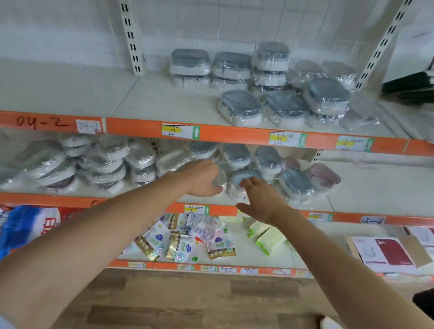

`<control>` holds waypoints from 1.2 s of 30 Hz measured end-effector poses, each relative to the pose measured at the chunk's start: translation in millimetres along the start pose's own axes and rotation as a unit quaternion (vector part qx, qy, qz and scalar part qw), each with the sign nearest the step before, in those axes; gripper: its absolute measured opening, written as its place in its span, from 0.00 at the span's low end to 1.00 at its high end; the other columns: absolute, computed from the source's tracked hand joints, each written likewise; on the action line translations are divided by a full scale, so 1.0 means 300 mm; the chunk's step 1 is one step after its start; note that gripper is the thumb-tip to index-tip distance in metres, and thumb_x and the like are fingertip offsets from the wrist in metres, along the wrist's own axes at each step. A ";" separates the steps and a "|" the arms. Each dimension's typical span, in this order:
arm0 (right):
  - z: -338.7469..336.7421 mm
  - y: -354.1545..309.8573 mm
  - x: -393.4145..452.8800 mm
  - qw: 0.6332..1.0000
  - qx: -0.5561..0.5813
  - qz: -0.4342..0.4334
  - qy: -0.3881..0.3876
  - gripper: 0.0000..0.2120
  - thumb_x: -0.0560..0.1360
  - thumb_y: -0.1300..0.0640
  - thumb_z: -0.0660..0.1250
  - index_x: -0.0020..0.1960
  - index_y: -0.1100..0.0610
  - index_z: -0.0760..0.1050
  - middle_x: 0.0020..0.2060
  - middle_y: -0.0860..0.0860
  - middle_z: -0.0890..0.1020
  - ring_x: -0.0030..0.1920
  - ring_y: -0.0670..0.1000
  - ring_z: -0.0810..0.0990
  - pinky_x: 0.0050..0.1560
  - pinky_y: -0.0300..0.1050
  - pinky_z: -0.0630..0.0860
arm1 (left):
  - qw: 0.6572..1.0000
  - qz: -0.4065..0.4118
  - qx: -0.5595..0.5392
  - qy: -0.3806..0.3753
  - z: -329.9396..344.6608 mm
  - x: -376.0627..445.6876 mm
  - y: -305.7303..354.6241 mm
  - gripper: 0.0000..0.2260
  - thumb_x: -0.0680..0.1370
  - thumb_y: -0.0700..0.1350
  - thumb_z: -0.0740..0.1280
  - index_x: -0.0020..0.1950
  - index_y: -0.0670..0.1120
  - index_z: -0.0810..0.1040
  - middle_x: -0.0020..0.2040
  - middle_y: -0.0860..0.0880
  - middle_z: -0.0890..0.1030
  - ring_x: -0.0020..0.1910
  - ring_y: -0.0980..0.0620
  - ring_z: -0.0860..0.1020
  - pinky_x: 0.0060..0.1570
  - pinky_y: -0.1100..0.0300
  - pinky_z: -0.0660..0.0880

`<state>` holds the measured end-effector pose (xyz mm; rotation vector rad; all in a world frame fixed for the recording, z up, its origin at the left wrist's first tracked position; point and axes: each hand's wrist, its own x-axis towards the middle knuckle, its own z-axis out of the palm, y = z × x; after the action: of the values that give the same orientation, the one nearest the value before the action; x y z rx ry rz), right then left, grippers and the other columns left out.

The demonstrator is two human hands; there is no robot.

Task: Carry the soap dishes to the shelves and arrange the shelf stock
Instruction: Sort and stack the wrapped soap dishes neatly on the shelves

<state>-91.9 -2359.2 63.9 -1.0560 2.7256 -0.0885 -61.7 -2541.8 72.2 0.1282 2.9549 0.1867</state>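
left hand curls round a wrapped soap dish, right hand lays near-straight fingers on another soap dish, both near the middle shelf front edge. light, stiff, slippery film; hold the long sides.

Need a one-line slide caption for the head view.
Both hands, left and right, reach wrapped soap dishes on the middle shelf.

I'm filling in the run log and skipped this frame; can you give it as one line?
stage: arranging middle shelf | left hand: gripping wrapped soap dish | right hand: fingers on blue-lidded soap dish
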 end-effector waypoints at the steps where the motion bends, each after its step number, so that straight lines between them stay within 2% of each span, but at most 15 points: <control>1: -0.020 0.002 -0.011 1.000 -0.002 -0.001 0.010 0.24 0.77 0.49 0.64 0.68 0.60 0.65 0.65 0.56 0.70 0.67 0.57 0.67 0.61 0.50 0.69 | 1.000 -0.001 0.002 0.009 -0.021 -0.013 0.015 0.14 0.76 0.51 0.66 0.43 0.40 0.74 0.46 0.46 0.73 0.50 0.44 0.76 0.49 0.49 0.76; 4: -0.083 0.005 -0.034 0.999 -0.016 -0.007 0.040 0.24 0.78 0.49 0.63 0.68 0.61 0.64 0.65 0.57 0.70 0.66 0.57 0.68 0.61 0.50 0.69 | 1.000 0.000 0.008 0.025 -0.070 -0.032 0.042 0.13 0.76 0.51 0.66 0.40 0.43 0.70 0.45 0.47 0.70 0.50 0.45 0.75 0.50 0.49 0.75; 6: -0.119 0.006 -0.039 0.998 -0.016 -0.002 0.053 0.24 0.78 0.50 0.64 0.68 0.61 0.65 0.65 0.57 0.70 0.66 0.57 0.67 0.60 0.50 0.69 | 0.999 0.006 0.001 0.040 -0.106 -0.030 0.048 0.12 0.76 0.51 0.66 0.41 0.43 0.71 0.46 0.48 0.70 0.50 0.47 0.74 0.51 0.51 0.74; 9: -0.165 0.018 -0.024 0.997 -0.016 0.000 0.071 0.23 0.77 0.50 0.64 0.67 0.60 0.65 0.65 0.56 0.69 0.67 0.56 0.67 0.60 0.50 0.69 | 0.998 0.008 0.009 0.067 -0.170 -0.008 0.040 0.13 0.77 0.52 0.66 0.48 0.41 0.75 0.49 0.47 0.73 0.51 0.47 0.74 0.52 0.51 0.73; 13: -0.240 0.052 0.042 0.995 -0.024 0.012 0.093 0.24 0.77 0.50 0.65 0.68 0.61 0.65 0.65 0.56 0.69 0.66 0.56 0.66 0.64 0.50 0.68 | 0.994 0.027 0.010 0.103 -0.254 0.063 0.011 0.11 0.76 0.53 0.65 0.45 0.46 0.73 0.48 0.48 0.74 0.51 0.46 0.75 0.52 0.51 0.74; 15: -0.280 0.066 0.088 0.994 -0.021 0.024 0.102 0.25 0.77 0.50 0.65 0.69 0.61 0.64 0.66 0.57 0.69 0.67 0.56 0.66 0.65 0.49 0.66 | 0.993 0.041 -0.005 0.106 -0.287 0.113 -0.016 0.14 0.76 0.54 0.65 0.52 0.44 0.77 0.54 0.47 0.76 0.56 0.47 0.75 0.56 0.52 0.73; 17: -0.320 0.077 0.143 0.994 -0.027 0.036 0.104 0.26 0.77 0.50 0.65 0.70 0.61 0.64 0.66 0.56 0.69 0.68 0.56 0.66 0.66 0.48 0.65 | 0.994 0.047 -0.004 0.103 -0.327 0.156 -0.045 0.19 0.76 0.54 0.66 0.60 0.43 0.77 0.59 0.47 0.75 0.60 0.47 0.73 0.59 0.55 0.70; 23: -0.397 0.099 0.294 0.990 -0.017 0.073 0.123 0.28 0.77 0.49 0.65 0.71 0.61 0.62 0.67 0.56 0.67 0.68 0.56 0.65 0.65 0.49 0.67 | 0.993 0.062 -0.009 0.103 -0.407 0.278 -0.145 0.18 0.76 0.51 0.67 0.59 0.39 0.75 0.56 0.46 0.73 0.58 0.48 0.72 0.53 0.60 0.67; 26: -0.405 0.117 0.348 0.987 -0.011 0.094 0.132 0.27 0.77 0.49 0.64 0.71 0.61 0.62 0.66 0.56 0.68 0.68 0.56 0.65 0.64 0.49 0.67 | 0.995 0.068 -0.012 0.078 -0.420 0.339 -0.194 0.22 0.75 0.50 0.69 0.65 0.39 0.73 0.60 0.45 0.72 0.61 0.48 0.72 0.60 0.56 0.69; 29: -0.419 0.159 0.381 0.984 -0.013 0.123 0.127 0.26 0.78 0.49 0.63 0.70 0.61 0.62 0.66 0.57 0.68 0.68 0.57 0.65 0.65 0.49 0.66 | 0.996 0.073 0.005 0.049 -0.425 0.402 -0.211 0.30 0.73 0.51 0.71 0.71 0.40 0.67 0.64 0.45 0.70 0.65 0.47 0.70 0.65 0.52 0.68; 33: -0.446 0.222 0.420 0.979 0.002 0.167 0.118 0.27 0.78 0.48 0.62 0.70 0.62 0.62 0.69 0.58 0.65 0.70 0.57 0.63 0.68 0.51 0.64 | 0.995 0.098 0.002 0.024 -0.430 0.479 -0.200 0.39 0.68 0.56 0.76 0.74 0.43 0.64 0.65 0.46 0.69 0.65 0.48 0.68 0.66 0.53 0.67; 36: -0.454 0.275 0.457 0.977 0.015 0.188 0.102 0.31 0.78 0.46 0.62 0.72 0.63 0.59 0.71 0.58 0.62 0.72 0.57 0.60 0.71 0.50 0.61 | 0.995 0.104 0.002 0.007 -0.434 0.520 -0.180 0.49 0.64 0.61 0.77 0.76 0.44 0.59 0.72 0.48 0.64 0.70 0.50 0.65 0.70 0.55 0.63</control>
<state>-275.1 -2393.4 161.1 -0.5315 3.0445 -0.1841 -242.2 -2595.4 165.5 0.4387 2.9517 0.2100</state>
